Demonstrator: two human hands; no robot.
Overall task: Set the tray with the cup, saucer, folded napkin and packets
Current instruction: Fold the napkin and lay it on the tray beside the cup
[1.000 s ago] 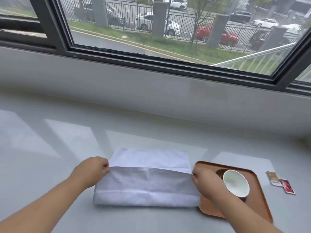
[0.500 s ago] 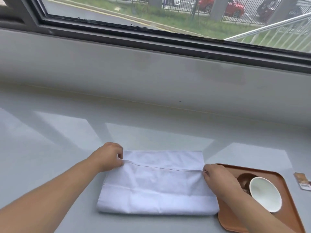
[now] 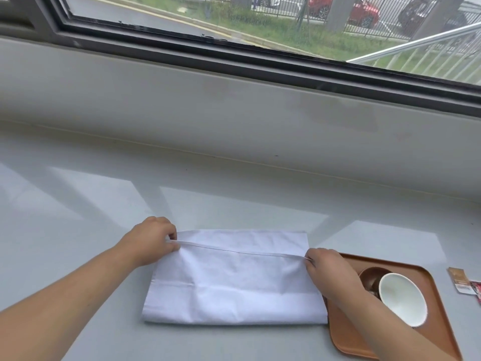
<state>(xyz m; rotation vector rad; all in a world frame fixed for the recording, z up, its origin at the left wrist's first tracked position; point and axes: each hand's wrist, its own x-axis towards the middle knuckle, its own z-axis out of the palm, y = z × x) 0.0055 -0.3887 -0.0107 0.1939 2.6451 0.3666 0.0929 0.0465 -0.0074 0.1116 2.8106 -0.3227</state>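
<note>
The left hand (image 3: 152, 239) comes in from the lower left over the pale grey table (image 3: 78, 204), its fingers (image 3: 171, 234) pinched shut on the left end of the napkin's upper hem. The white napkin (image 3: 229, 287) lies flat on the table, partly folded: its upper layer is pulled taut in a straight line between both hands, with a strip of the lower layer showing beyond it toward the window. The right hand (image 3: 328, 269) nips the other end of that hem between closed fingers, and its forearm crosses the near left part of the brown tray (image 3: 429, 332), hiding some of it. The napkin's right edge touches or just overlaps the tray's left rim. On the tray a white cup (image 3: 402, 299) stands on a brown saucer (image 3: 371, 276), of which only the far left part shows past the cup and wrist. Further right, off the tray, two packets (image 3: 463, 284) lie on the table near the picture's edge, one brown, one red and cut off. Behind everything runs a grey sill wall under a dark window frame (image 3: 260, 61).
</note>
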